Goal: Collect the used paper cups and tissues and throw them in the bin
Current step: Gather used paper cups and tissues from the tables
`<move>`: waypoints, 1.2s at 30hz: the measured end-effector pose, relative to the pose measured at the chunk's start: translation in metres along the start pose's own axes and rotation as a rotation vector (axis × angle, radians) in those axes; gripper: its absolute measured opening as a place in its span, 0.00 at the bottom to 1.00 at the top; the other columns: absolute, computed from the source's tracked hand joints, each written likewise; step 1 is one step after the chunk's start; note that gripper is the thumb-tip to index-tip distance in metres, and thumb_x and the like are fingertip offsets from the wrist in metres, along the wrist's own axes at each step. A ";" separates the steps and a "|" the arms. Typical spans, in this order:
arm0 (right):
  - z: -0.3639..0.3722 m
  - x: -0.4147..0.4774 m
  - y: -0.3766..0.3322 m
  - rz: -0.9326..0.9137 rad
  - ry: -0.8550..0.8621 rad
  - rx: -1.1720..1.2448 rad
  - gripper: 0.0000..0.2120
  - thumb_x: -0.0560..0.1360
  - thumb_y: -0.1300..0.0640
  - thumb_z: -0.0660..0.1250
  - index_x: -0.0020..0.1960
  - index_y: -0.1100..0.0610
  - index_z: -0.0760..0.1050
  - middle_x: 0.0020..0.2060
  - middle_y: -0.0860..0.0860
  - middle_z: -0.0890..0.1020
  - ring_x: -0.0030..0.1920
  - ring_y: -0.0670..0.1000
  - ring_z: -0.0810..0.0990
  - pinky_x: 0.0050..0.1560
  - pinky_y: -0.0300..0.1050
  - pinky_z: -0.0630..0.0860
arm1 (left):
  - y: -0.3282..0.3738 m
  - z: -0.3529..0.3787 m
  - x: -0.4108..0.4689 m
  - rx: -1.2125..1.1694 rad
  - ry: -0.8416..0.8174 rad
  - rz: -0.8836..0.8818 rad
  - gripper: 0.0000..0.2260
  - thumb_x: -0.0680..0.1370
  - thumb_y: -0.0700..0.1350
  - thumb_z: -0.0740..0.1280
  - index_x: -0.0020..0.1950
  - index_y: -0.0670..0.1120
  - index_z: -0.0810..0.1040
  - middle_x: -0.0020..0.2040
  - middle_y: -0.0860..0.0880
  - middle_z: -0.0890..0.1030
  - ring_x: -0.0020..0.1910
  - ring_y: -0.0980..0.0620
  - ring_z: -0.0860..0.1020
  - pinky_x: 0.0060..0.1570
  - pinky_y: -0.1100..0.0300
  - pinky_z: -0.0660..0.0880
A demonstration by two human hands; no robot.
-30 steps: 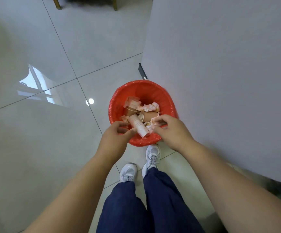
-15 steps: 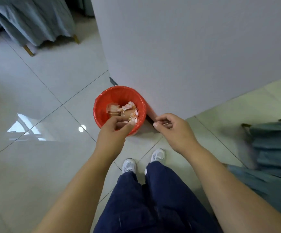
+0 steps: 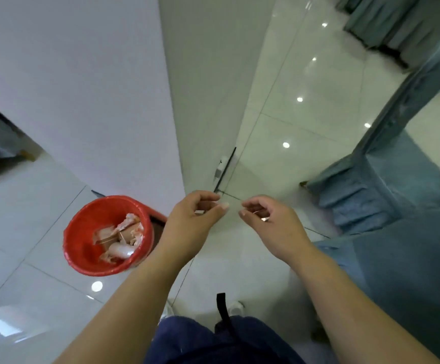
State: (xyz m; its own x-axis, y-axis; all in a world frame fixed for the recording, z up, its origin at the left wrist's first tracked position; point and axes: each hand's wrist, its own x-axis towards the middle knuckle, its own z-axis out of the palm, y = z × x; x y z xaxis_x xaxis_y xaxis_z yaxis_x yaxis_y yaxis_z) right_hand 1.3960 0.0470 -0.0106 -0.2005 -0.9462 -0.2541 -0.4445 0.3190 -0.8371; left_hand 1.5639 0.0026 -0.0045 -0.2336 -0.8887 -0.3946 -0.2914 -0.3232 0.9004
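**Progress:** late stage, as judged. Drop into bin (image 3: 80,232) apparently made. Possible further waste out of view: unknown.

**Bin:** red-lined, lower left of frame, standing on floor (image 3: 305,127) at foot of white wall (image 3: 82,88).

**Contents:** crumpled cups (image 3: 120,250) and pinkish tissues (image 3: 130,222), heaped toward right side of bin, below the rim.

**Left grip (image 3: 190,227):** centre of frame, fingers loosely curled, thumb toward fingertips, nothing held.

**Right grip (image 3: 274,228):** just right of centre, same loose curl, nothing held. Small glint at one finger, perhaps a ring, too small to tell. Tips of the two grips near each other, apart.

**Cups and tissues relative to grips:** all in the bin, down and left of left grip, beside that forearm, apparently not touching it. Well apart from right grip, over bare floor.

**Other:** blue-grey draped cloth (image 3: 397,195), right side of frame. Dark blue trousers (image 3: 200,342), bottom centre.

**Left to do, as judged:** at most one more collecting round, pending any waste elsewhere. Otherwise nothing.
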 end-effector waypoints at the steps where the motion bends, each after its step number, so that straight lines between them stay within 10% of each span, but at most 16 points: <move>1: -0.021 0.000 0.006 0.000 0.037 0.010 0.04 0.75 0.54 0.70 0.46 0.45 0.77 0.39 0.40 0.80 0.40 0.35 0.76 0.39 0.25 0.70 | 0.010 0.020 0.004 0.011 -0.023 0.015 0.06 0.73 0.52 0.71 0.49 0.57 0.78 0.48 0.54 0.82 0.49 0.52 0.81 0.54 0.48 0.77; 36: -0.515 0.284 0.047 0.004 1.009 0.151 0.02 0.75 0.52 0.68 0.47 0.48 0.78 0.41 0.44 0.82 0.43 0.44 0.80 0.44 0.39 0.77 | 0.416 0.398 0.379 0.127 -0.584 0.529 0.06 0.75 0.47 0.70 0.50 0.49 0.79 0.47 0.49 0.83 0.45 0.50 0.82 0.49 0.50 0.80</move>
State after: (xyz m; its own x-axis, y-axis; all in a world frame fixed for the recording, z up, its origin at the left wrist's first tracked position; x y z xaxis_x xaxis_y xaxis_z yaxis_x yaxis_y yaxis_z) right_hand 0.8689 -0.1780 0.1274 -0.8750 -0.4356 0.2113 -0.3414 0.2458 -0.9072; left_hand 0.9853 -0.3387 0.1475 -0.8087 -0.5880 0.0154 -0.1009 0.1644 0.9812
